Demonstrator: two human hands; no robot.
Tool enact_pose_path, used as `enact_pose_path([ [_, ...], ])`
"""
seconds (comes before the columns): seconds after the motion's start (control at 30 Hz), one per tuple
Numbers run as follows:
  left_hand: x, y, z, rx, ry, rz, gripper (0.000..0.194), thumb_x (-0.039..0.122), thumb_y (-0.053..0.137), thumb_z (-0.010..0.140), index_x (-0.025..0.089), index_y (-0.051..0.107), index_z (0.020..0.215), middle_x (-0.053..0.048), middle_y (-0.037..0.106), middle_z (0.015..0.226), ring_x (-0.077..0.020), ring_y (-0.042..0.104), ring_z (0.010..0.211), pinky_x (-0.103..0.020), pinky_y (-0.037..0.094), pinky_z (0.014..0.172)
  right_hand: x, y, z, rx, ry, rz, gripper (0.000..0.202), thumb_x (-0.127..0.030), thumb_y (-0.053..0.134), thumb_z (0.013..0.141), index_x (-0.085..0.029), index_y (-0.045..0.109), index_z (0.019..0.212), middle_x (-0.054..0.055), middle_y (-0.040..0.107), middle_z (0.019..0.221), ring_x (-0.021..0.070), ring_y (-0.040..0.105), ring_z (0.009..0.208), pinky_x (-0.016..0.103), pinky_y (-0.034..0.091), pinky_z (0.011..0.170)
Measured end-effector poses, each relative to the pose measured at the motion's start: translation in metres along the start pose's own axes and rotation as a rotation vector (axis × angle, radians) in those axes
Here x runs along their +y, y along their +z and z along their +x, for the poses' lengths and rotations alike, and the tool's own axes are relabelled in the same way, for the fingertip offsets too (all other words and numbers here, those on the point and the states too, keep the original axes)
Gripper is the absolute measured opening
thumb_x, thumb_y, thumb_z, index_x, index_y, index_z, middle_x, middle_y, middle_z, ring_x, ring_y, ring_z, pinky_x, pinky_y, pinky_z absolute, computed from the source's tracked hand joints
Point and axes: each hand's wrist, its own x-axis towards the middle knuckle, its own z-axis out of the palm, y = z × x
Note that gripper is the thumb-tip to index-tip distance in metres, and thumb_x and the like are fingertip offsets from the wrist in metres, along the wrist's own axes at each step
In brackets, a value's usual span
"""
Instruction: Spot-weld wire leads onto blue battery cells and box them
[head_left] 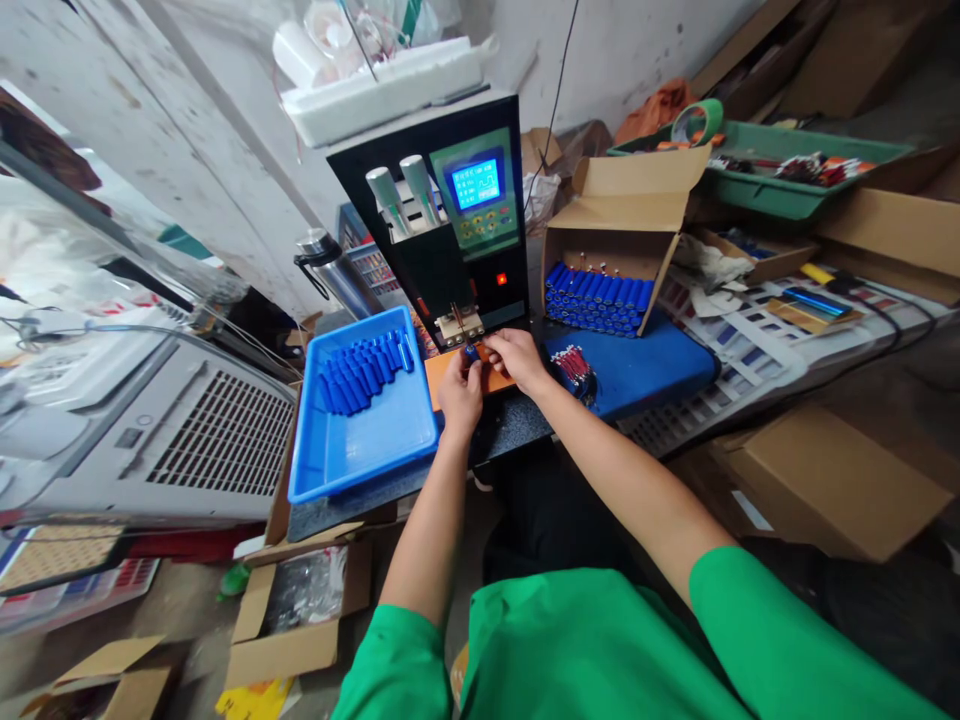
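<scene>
My left hand (460, 390) is closed round a blue cylindrical cell (470, 354), its end turned up beneath the electrodes of a black spot-welding machine (491, 290). My right hand (512, 358) is pinched just right of the cell; what its fingertips hold is too small to make out. Both hands are over an orange board (442, 377). To the left, a blue tray (367, 445) bears many blue cells (356, 375). On the right, an open cardboard box (615, 240) holds stacked blue cells, and a bundle of red and black wires (574, 372) lies near my right wrist.
A steel flask (341, 275) stands behind the blue tray. A green tray (787, 195) with wires and a tape roll (697, 122) is at the back right. White foam (390, 95) lies on the machine. Cardboard boxes (832, 470) are low at right and left.
</scene>
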Motion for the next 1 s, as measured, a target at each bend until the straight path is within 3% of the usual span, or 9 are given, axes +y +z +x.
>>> enact_pose_path([
  [0.47, -0.004, 0.002, -0.001, 0.009, 0.002, 0.025, 0.03, 0.026, 0.057, 0.094, 0.021, 0.066, 0.123, -0.006, 0.076, 0.104, -0.0207, 0.071, 0.094, -0.033, 0.055, 0.089, 0.008, 0.007, 0.008, -0.069, -0.086, -0.166, 0.019, -0.025, 0.065, 0.078, -0.018, 0.055, 0.063, -0.004, 0.052, 0.056, 0.0076, 0.047, 0.05, 0.017, 0.037, 0.045],
  [1.0, 0.004, 0.0, -0.003, 0.022, -0.021, 0.061, 0.031, 0.026, 0.056, 0.095, 0.022, 0.067, 0.123, -0.006, 0.076, 0.105, -0.0223, 0.071, 0.098, -0.034, 0.053, 0.093, 0.009, 0.009, 0.01, -0.053, -0.035, -0.112, 0.017, -0.022, 0.066, 0.079, -0.018, 0.056, 0.067, -0.004, 0.056, 0.056, 0.0092, 0.055, 0.048, 0.018, 0.045, 0.046],
])
